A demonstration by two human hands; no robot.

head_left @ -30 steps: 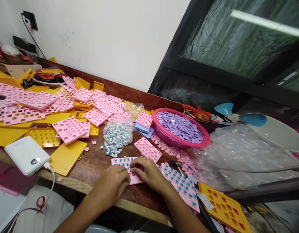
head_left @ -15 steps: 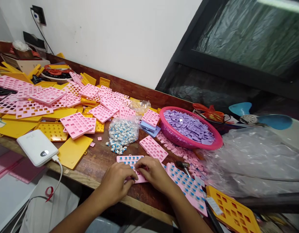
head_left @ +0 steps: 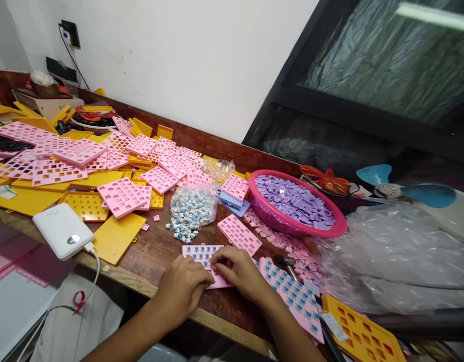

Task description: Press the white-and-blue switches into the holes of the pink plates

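Now both hands on flat pink plastic grid plate [head_left: 200,253] at bench front edge. Left hand [head_left: 183,291] curled, pinning near end; right hand [head_left: 242,273] fingers pinched on middle, nearer. Plate long axis runs left-right.

A white wall [head_left: 186,60] fills ten to twelve o'clock — socket [head_left: 69,34] high up. Dark-framed window [head_left: 371,80] at two o'clock.
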